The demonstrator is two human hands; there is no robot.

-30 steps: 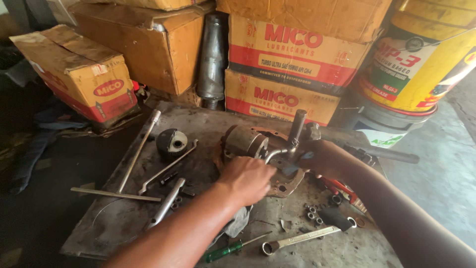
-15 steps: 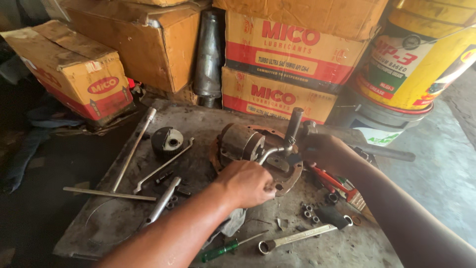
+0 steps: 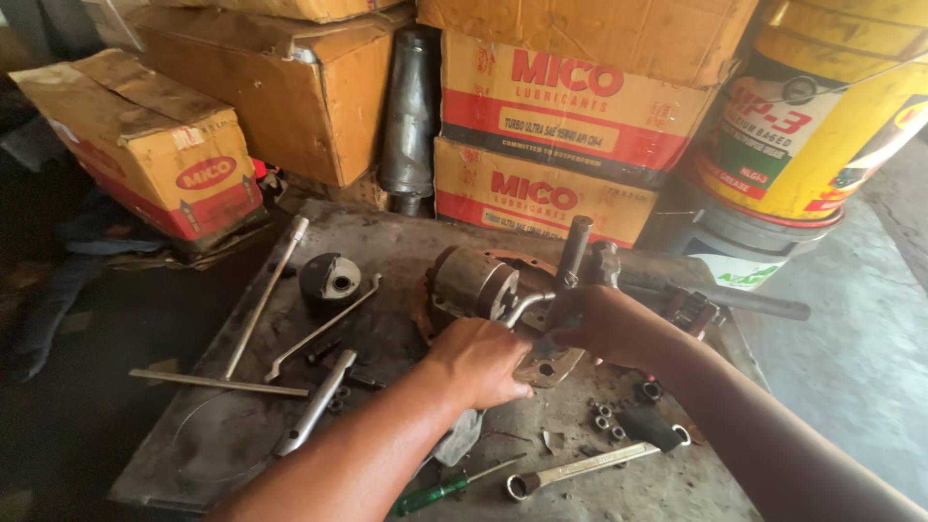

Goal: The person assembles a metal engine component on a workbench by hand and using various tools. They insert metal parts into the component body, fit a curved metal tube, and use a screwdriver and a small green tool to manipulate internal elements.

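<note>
A grey metal pump-like housing (image 3: 471,280) with a rusty round flange (image 3: 541,362) lies on a dirty metal work plate (image 3: 213,440). My left hand (image 3: 480,360) presses down on the near side of the flange and housing, fingers curled over it. My right hand (image 3: 599,324) is closed around the part's right side, just below an upright metal shaft (image 3: 575,249) and a thin curved pipe (image 3: 522,306). What lies under either palm is hidden.
Loose on the plate: a long socket bar (image 3: 266,293), a bent rod (image 3: 324,327), a flat rod (image 3: 217,383), a dark round part (image 3: 329,280), a green-handled screwdriver (image 3: 449,486), a ring spanner (image 3: 580,470), several nuts (image 3: 609,418). Cardboard boxes (image 3: 561,121) and a yellow pail (image 3: 822,116) stand behind.
Both hands stay on the housing and flange with only small shifts. The view has moved slightly, so everything sits a little lower and to the left.
</note>
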